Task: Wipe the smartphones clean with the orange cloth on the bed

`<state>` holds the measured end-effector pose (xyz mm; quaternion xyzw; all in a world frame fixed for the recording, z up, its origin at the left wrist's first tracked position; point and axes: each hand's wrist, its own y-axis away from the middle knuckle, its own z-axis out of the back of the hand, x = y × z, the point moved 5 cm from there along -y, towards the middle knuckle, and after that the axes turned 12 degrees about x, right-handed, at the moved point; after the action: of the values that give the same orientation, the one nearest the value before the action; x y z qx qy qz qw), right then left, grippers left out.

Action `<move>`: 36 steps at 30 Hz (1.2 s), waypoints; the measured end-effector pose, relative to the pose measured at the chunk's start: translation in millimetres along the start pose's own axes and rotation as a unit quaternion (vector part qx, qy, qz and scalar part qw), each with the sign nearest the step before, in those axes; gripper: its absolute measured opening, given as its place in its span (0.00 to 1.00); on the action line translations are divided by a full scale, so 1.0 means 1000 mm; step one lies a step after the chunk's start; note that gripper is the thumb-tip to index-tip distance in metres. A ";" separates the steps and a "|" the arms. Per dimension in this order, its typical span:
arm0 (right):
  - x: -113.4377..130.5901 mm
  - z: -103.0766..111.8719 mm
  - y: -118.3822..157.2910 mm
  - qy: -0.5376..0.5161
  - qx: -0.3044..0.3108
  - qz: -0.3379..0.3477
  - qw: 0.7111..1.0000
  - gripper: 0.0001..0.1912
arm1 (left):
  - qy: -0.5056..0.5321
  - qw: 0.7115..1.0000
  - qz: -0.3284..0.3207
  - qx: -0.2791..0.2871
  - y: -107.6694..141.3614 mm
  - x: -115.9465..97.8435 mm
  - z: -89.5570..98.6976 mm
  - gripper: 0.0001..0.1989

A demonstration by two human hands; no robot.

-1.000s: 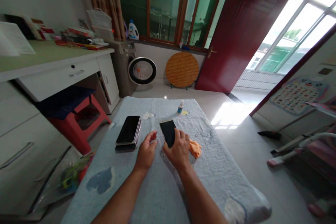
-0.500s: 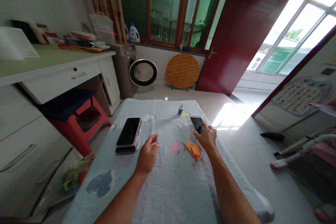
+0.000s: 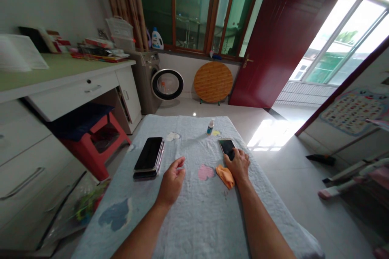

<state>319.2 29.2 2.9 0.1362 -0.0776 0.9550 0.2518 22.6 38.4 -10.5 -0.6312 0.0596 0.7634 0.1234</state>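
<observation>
A phone (image 3: 227, 146) with a dark screen lies on the right part of the cloth-covered table. My right hand (image 3: 238, 164) has its fingers around the phone's near end, covering that part. Just below it, an orange cloth (image 3: 225, 176) is crumpled on the table. My left hand (image 3: 172, 180) rests near the middle, empty, its fingers slightly curled and apart. To its left is a stack of phones (image 3: 149, 154), the top one dark-screened. A small spray bottle (image 3: 210, 127) stands upright near the far edge.
The table wears a light blue cloth (image 3: 194, 218) with heart patterns. At the left are a red stool (image 3: 105, 149) and a white desk (image 3: 69, 93). Beyond stand a washing machine (image 3: 146, 85) with its door open and a round wooden tabletop (image 3: 213, 82).
The phone under my right hand has turned and sits slightly lower and left. My right hand has lowered a little with it. The view has shifted slightly.
</observation>
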 end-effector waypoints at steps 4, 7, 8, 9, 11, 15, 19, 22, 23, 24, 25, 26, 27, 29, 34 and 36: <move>0.003 0.001 0.001 0.006 0.015 -0.005 1.000 0.32 | -0.021 1.000 -0.011 0.010 0.000 0.001 -0.001 0.23; 0.003 0.002 0.002 0.003 0.009 -0.013 1.000 0.33 | -0.036 0.999 -0.017 0.015 0.001 0.000 -0.002 0.22; 0.003 0.003 0.002 0.002 0.005 -0.012 1.000 0.33 | -0.041 0.999 -0.020 0.016 0.001 -0.001 -0.002 0.22; 0.003 0.003 0.002 0.001 0.002 -0.010 1.000 0.32 | -0.050 0.998 -0.025 0.017 0.001 -0.003 -0.002 0.21; 0.003 0.003 0.001 0.001 0.003 -0.010 1.000 0.32 | -0.077 0.996 -0.049 0.015 0.004 -0.010 0.000 0.20; 0.001 0.002 0.000 -0.002 0.004 -0.016 1.000 0.32 | -0.190 0.966 -0.170 -0.034 0.018 -0.041 0.010 0.16; -0.001 0.001 -0.002 -0.005 -0.002 -0.014 1.000 0.33 | -0.300 0.903 -0.284 -0.120 0.035 -0.072 0.025 0.15; -0.004 -0.002 -0.003 -0.013 -0.004 -0.014 1.000 0.32 | -0.381 0.861 -0.254 -0.219 0.037 -0.082 0.043 0.15; -0.005 -0.003 -0.004 -0.017 -0.006 -0.015 1.000 0.32 | -0.403 0.849 -0.222 -0.258 0.036 -0.082 0.050 0.16; -0.006 -0.003 -0.004 -0.021 -0.009 -0.014 1.000 0.31 | -0.418 0.842 -0.183 -0.289 0.034 -0.080 0.058 0.19; -0.007 -0.003 -0.004 -0.025 -0.012 -0.012 1.000 0.31 | -0.428 0.835 -0.142 -0.315 0.031 -0.077 0.065 0.23; -0.007 -0.003 -0.004 -0.030 -0.017 -0.009 0.999 0.30 | -0.435 0.830 -0.102 -0.333 0.029 -0.073 0.072 0.27; -0.008 -0.003 -0.004 -0.036 -0.021 -0.005 0.999 0.30 | -0.443 0.827 -0.065 -0.341 0.027 -0.068 0.078 0.30; -0.008 -0.001 -0.004 -0.049 -0.029 0.004 0.998 0.29 | -0.458 0.826 0.006 -0.329 0.021 -0.058 0.086 0.34; -0.007 0.005 -0.002 -0.078 -0.054 0.021 0.995 0.27 | -0.468 0.840 0.128 -0.242 0.013 -0.038 0.095 0.36; -0.006 0.009 -0.001 -0.087 -0.063 0.027 0.994 0.26 | -0.465 0.843 0.140 -0.232 0.011 -0.036 0.096 0.35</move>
<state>326.8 25.0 9.4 0.2001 -0.1627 0.9393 0.2263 -65.6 47.3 42.9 -0.1969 -0.0954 0.9682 -0.1215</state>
